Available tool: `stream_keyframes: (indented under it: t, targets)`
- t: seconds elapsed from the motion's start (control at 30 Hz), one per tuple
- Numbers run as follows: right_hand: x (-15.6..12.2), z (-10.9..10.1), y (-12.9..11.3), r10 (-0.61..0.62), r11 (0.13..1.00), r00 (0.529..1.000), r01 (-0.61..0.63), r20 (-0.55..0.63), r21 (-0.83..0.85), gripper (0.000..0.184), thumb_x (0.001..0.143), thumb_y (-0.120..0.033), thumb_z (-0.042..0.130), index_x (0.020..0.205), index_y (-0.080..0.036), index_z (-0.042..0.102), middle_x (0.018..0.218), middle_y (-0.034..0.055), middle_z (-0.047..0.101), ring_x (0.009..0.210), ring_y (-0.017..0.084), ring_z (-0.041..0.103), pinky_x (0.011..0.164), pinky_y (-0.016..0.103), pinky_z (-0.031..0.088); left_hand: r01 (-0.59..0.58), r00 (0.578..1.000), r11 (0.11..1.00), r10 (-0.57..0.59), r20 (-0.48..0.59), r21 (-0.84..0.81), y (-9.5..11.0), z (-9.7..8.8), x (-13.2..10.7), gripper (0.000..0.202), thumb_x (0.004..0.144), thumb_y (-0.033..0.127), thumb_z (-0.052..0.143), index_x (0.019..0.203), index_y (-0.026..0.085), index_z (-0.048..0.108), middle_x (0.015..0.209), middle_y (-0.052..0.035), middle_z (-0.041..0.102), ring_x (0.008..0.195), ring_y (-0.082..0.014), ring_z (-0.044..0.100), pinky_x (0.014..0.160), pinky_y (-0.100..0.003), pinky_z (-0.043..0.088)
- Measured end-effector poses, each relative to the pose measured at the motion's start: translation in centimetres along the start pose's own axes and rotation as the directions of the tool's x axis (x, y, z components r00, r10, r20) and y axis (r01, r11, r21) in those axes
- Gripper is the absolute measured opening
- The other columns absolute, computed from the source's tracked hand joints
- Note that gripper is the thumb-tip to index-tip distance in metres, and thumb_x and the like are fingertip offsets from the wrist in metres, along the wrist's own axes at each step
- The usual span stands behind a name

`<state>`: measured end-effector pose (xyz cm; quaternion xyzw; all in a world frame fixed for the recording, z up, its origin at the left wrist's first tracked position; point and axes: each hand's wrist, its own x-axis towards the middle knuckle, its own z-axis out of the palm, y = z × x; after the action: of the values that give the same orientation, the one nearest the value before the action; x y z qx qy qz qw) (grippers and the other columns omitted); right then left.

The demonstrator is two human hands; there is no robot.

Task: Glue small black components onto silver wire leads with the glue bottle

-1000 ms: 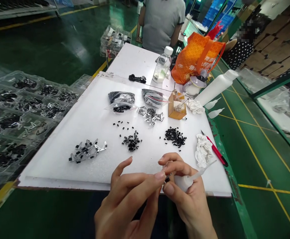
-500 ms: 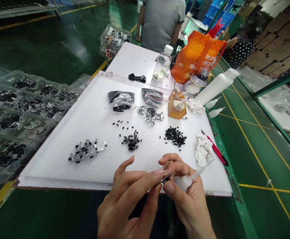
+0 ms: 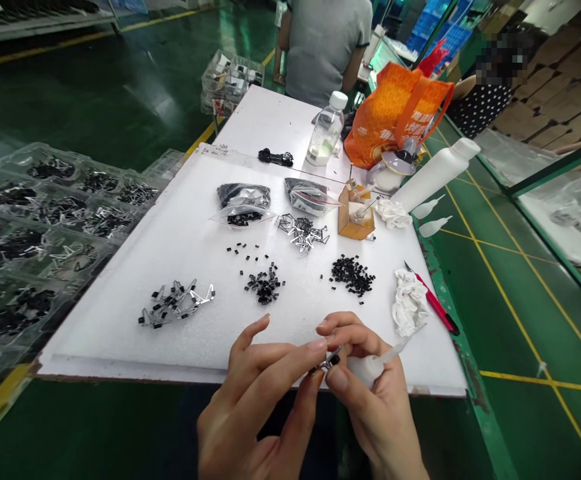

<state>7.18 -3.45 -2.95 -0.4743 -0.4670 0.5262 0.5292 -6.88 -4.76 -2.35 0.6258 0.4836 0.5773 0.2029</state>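
While both hands work over the near edge of the white foam board (image 3: 180, 247):
- left hand (image 3: 255, 400): thumb and forefinger pinching a small black component (image 3: 327, 363) with shiny metal leads
- right hand (image 3: 375, 403): fingers curled around a soft white plastic squeeze bottle (image 3: 365, 370), its slim nozzle angled right
- beyond, right: crumpled white cloth (image 3: 409, 301)

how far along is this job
Looks well along: the clear trays at the left are full of black pieces on metal leads, and a cluster of the same lies on the white foam board. In hand: the left hand pinches one small black part beside the right hand, which grips a white squeeze bottle. Still left: the loose black pieces and the metal leads.
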Motion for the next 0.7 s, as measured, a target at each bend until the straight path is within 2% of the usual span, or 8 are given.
stream_keyframes:
  t: [0.1,0.17,0.27,0.33,0.4,0.47,0.57,0.7]
  targets:
    - [-0.1,-0.7,0.8,-0.024,0.998,0.999,0.022,-0.023,-0.061,0.019,0.083,-0.039,0.081,0.099,-0.029,0.080,0.099,0.0070,0.072,0.106,0.025,0.065,0.089,0.034,0.053,0.001,1.000,1.000,-0.002,0.018,0.031,-0.5,-0.4,-0.2,0.051,0.083,-0.007,0.068,0.122,0.026,0.068,0.100,0.0035,0.078,0.085,-0.0136,0.074,0.114,-0.041,0.049]
    - [-0.1,-1.9,1.5,0.007,0.996,0.995,-0.016,-0.098,-0.088,0.021,0.084,-0.042,0.079,0.099,-0.029,0.081,0.100,0.0070,0.074,0.113,0.026,0.064,0.099,0.038,0.050,0.033,0.999,0.994,-0.032,-0.018,0.104,-1.7,-1.4,-0.1,0.047,0.085,-0.002,0.069,0.122,0.028,0.069,0.107,0.0011,0.076,0.098,-0.0173,0.073,0.110,-0.039,0.051]
    - [-0.1,-4.4,2.5,0.073,0.991,0.964,-0.100,-0.255,-0.094,0.027,0.078,-0.044,0.084,0.097,-0.025,0.083,0.104,0.0081,0.076,0.094,0.023,0.068,0.090,0.036,0.054,0.179,0.981,0.941,-0.148,-0.124,0.288,-4.7,-4.4,0.5,0.034,0.090,0.014,0.072,0.120,0.031,0.072,0.124,-0.0040,0.068,0.120,-0.0258,0.066,0.107,-0.040,0.053]
    - [-0.1,-6.0,3.1,0.146,0.983,0.932,-0.173,-0.332,-0.055,0.033,0.077,-0.044,0.086,0.102,-0.023,0.082,0.081,0.0038,0.071,0.075,0.019,0.065,0.080,0.034,0.056,0.259,0.965,0.845,-0.201,-0.170,0.468,-7.1,-7.2,1.1,0.025,0.091,0.030,0.073,0.116,0.032,0.075,0.128,-0.0058,0.065,0.127,-0.0308,0.063,0.110,-0.043,0.051]
    - [-0.2,-7.1,3.4,0.230,0.969,0.896,-0.247,-0.380,0.003,0.037,0.079,-0.045,0.084,0.108,-0.021,0.080,0.057,-0.0028,0.055,0.064,0.018,0.060,0.072,0.031,0.056,0.298,0.955,0.800,-0.250,-0.163,0.521,-9.2,-9.8,1.8,0.024,0.091,0.038,0.072,0.113,0.031,0.077,0.131,-0.0083,0.065,0.128,-0.0365,0.062,0.110,-0.050,0.050]
    - [-0.3,-7.7,3.5,0.278,0.958,0.869,-0.282,-0.409,0.052,0.040,0.078,-0.045,0.085,0.109,-0.020,0.079,0.050,-0.0055,0.045,0.061,0.017,0.057,0.066,0.028,0.055,0.306,0.950,0.769,-0.284,-0.129,0.561,-10.7,-11.7,2.3,0.026,0.087,0.044,0.074,0.110,0.032,0.079,0.132,-0.0084,0.067,0.127,-0.0399,0.062,0.111,-0.056,0.048]
    - [-0.2,-7.7,3.3,0.308,0.949,0.843,-0.304,-0.441,0.082,0.043,0.076,-0.048,0.087,0.107,-0.019,0.078,0.049,-0.0060,0.046,0.063,0.016,0.056,0.071,0.026,0.055,0.314,0.939,0.736,-0.334,-0.081,0.600,-11.9,-12.5,2.6,0.029,0.087,0.051,0.072,0.110,0.035,0.079,0.136,-0.0085,0.067,0.128,-0.0436,0.060,0.108,-0.064,0.047]
    - [0.1,-7.3,3.1,0.346,0.934,0.814,-0.348,-0.467,0.087,0.045,0.078,-0.052,0.085,0.106,-0.020,0.075,0.049,-0.0093,0.043,0.056,0.010,0.045,0.082,0.026,0.053,0.296,0.938,0.706,-0.342,-0.055,0.644,-12.3,-11.6,2.3,0.035,0.095,0.052,0.060,0.123,0.036,0.073,0.147,-0.0098,0.058,0.136,-0.0460,0.052,0.110,-0.074,0.040]
